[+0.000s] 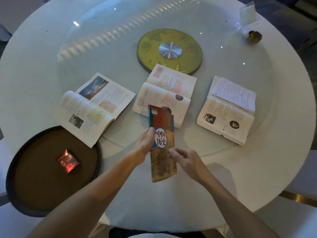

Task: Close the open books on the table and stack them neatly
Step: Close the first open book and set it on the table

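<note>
A closed book with a colourful cover (162, 143) is held tilted above the near part of the table. My left hand (145, 143) grips its left edge. Against the cover's right edge my right hand (185, 162) rests with its fingers spread; whether it grips I cannot tell. Three open books lie face up further back: one at the left (93, 107) overlapping the round tray, one in the middle (164, 93) partly hidden by the held book, one at the right (226, 110) with loose sheets on its upper page.
The round white table (257, 177) carries a glass turntable with a gold disc (169, 50) at its centre. A dark round tray (42, 177) at the near left holds a small red box (67, 161). A small brass cup (254, 36) and a clear card stand (247, 12) sit far right.
</note>
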The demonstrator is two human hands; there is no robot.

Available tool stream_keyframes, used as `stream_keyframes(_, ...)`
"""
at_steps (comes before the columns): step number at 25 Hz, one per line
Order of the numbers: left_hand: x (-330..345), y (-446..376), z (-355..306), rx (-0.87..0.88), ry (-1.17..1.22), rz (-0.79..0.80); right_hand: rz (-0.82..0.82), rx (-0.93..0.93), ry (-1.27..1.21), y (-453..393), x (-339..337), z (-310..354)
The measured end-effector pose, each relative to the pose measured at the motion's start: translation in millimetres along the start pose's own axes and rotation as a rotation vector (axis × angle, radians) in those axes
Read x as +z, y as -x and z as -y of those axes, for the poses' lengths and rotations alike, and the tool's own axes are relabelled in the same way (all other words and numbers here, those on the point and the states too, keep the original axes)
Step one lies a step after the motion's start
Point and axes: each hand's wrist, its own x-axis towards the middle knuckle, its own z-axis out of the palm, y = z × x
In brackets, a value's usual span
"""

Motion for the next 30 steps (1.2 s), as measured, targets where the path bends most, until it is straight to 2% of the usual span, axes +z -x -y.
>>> stream_keyframes(2,3,-4,0,-0.001,0.036,-0.071,-0.174,0.102,-0.101,-11,-12,-15)
stream_keyframes(3,4,-5,0,0.000,0.069,-0.072,-0.204,0.188,-0.179,-18,-18,-20)
stream_keyframes(6,9,-12,3,-0.020,0.141,-0.039,-0.139,0.417,-0.495,-38,-31,-37)
stream_keyframes(9,12,-27,10,-0.035,0.130,-0.059,-0.140,0.452,-0.632,-48,-35,-52)
stream_keyframes(13,11,-46,32,-0.013,0.002,-0.094,-0.187,0.522,-0.516,-55,-26,-70)
stream_keyframes(20,-2,-70,77,0.045,-0.313,-0.237,-0.232,0.517,-0.228,-65,-3,-84)
stream_keyframes(25,-9,-79,79,0.106,-0.532,-0.283,-0.296,0.445,0.196,-69,0,-85)
stream_keyframes(30,-17,-79,83,0.154,-0.758,-0.326,-0.302,0.421,0.251,-68,3,-85)
